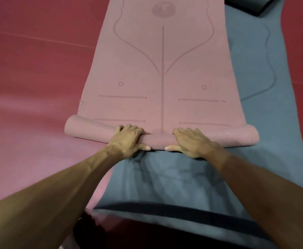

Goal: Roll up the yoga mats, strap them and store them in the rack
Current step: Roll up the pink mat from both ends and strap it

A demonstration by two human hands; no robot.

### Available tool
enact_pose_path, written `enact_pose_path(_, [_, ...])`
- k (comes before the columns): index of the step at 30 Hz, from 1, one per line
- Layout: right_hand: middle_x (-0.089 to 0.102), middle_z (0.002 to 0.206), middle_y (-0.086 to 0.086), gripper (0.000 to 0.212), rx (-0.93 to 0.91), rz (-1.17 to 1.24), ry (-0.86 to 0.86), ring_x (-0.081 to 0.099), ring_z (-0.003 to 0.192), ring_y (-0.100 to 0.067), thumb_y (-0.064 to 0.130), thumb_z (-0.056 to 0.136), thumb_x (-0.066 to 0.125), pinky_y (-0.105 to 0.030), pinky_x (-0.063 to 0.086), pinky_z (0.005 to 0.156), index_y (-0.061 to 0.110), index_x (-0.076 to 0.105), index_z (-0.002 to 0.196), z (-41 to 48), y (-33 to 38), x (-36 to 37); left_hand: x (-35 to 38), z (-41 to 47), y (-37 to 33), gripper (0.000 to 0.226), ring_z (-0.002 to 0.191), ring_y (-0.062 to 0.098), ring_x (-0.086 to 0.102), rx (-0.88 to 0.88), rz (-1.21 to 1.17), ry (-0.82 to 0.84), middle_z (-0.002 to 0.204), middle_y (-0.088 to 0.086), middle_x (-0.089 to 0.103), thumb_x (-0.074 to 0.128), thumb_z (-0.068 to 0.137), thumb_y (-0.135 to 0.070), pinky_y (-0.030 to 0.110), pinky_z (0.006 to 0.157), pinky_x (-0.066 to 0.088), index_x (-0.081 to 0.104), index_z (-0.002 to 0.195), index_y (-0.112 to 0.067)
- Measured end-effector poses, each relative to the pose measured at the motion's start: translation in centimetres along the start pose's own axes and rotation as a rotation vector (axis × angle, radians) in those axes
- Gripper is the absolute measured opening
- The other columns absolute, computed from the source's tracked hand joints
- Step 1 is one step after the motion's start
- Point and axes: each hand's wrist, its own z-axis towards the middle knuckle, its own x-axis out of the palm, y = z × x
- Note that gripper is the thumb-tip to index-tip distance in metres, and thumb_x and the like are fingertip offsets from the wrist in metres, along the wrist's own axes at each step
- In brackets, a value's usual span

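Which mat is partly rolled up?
The pink mat: its near end is a roll gripped by the left hand and right hand. The blue mat lies unrolled beneath it.

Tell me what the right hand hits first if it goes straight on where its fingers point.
The right hand grips the pink mat's roll; straight ahead, its fingers would likely meet that mat's flat unrolled stretch first.

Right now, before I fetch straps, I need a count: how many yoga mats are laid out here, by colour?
pink mat: 1, partly rolled
blue mat: 1, flat underneath
Total: 2
dark thing at top right: unclear, not counted
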Motion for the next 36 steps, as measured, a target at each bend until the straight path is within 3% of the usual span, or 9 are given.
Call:
enact_pose_path(11, [0.046,0.137,-0.011,0.077,-0.022,0.053,0.214,0.044,0.123,-0.033,0.073,0.088,0.033,-0.049,0.034,0.101,0.009,0.039,0.130,-6.0,4.0,3.3,3.1,-7.7,-1.2,0.054,0.119,0.015,0.044,0.007,-0.080,0.118,0.120,-0.008,0.052,0.058,0.078,-0.065,0.035,0.096,0.028,0.056,0.120,-0.031])
enact_pose_path(15, [0.046,0.137,-0.011,0.076,-0.016,0.078,0.219,0.043,0.123,-0.032,0.073,0.086,0.036,-0.050,0.033,0.101,0.010,0.039,0.128,-6.6,4.8,4.3,4.3,-9.4,-1.4,0.054,0.120,0.014,0.042,-0.007,-0.105,0.090,0.120,-0.006,0.048,0.058,0.082,-0.060,0.036,0.099,0.024,0.055,0.127,-0.030])
enact_pose_path(18, [0.045,0.136,-0.007,0.073,-0.021,0.087,0.107,0.041,0.122,-0.028,0.072,0.087,0.037,-0.046,0.031,0.099,0.013,0.037,0.128,-7.2,4.9,4.9,4.4,-9.4,-1.7,0.055,0.122,0.014,0.041,-0.021,-0.129,0.091,0.119,-0.006,0.048,0.062,0.081,-0.057,0.036,0.099,0.022,0.054,0.129,-0.030])
enact_pose_path(22, [0.043,0.131,-0.003,0.095,-0.048,0.069,-0.078,0.035,0.125,-0.023,0.083,0.067,0.009,-0.039,0.030,0.101,0.018,0.042,0.128,-8.1,5.0,6.2,4.1,-8.6,-1.6,0.057,0.121,0.013,0.044,-0.058,-0.204,0.121,0.118,-0.005,0.051,0.071,0.075,-0.052,0.034,0.096,0.023,0.058,0.125,-0.030])
enact_pose_path(23, [0.040,0.132,-0.003,0.093,-0.048,0.088,-0.092,0.032,0.128,-0.023,0.082,0.068,0.011,-0.039,0.028,0.103,0.019,0.042,0.130,-8.1,4.9,6.3,4.1,-8.4,-1.6,0.057,0.119,0.013,0.046,-0.067,-0.218,0.117,0.117,-0.005,0.053,0.074,0.073,-0.051,0.033,0.096,0.025,0.059,0.123,-0.029])
enact_pose_path(26, [0.038,0.133,-0.002,0.067,-0.079,0.117,-0.153,0.029,0.130,-0.024,0.065,0.084,0.050,-0.039,0.026,0.104,0.023,0.041,0.135,-8.0,4.4,6.2,3.9,-7.6,-0.9,0.054,0.101,0.016,0.054,-0.105,-0.337,0.113,0.103,-0.007,0.059,0.082,0.066,-0.045,0.029,0.088,0.038,0.062,0.111,-0.023])
enact_pose_path(30, [0.053,0.109,-0.001,0.049,-0.143,0.121,-0.416,0.051,0.103,-0.026,0.035,0.077,0.075,-0.042,0.040,0.084,0.022,0.058,0.121,-8.5,4.1,7.2,3.1,-6.6,-0.5,0.041,0.075,0.018,0.050,-0.120,-0.436,0.103,0.078,-0.005,0.053,0.086,0.065,-0.036,0.023,0.060,0.036,0.052,0.081,-0.019])
enact_pose_path(33, [0.057,0.095,0.002,0.043,-0.040,0.230,-0.526,0.054,0.091,-0.025,0.013,0.070,0.080,-0.039,0.042,0.074,0.021,0.068,0.110,-7.9,5.1,7.9,3.5,-6.5,-0.2,0.037,0.086,0.017,0.047,-0.073,-0.451,-0.021,0.090,0.001,0.045,0.088,0.060,-0.035,0.021,0.074,0.037,0.061,0.076,-0.015])
enact_pose_path(36, [0.057,0.092,-0.001,0.036,0.022,0.307,-0.542,0.052,0.089,-0.028,0.015,0.075,0.064,-0.038,0.039,0.074,0.020,0.070,0.111,-7.4,5.5,8.1,3.5,-6.5,-0.1,0.041,0.095,0.020,0.048,-0.049,-0.391,-0.016,0.094,0.003,0.044,0.084,0.064,-0.042,0.027,0.088,0.040,0.068,0.085,-0.010])
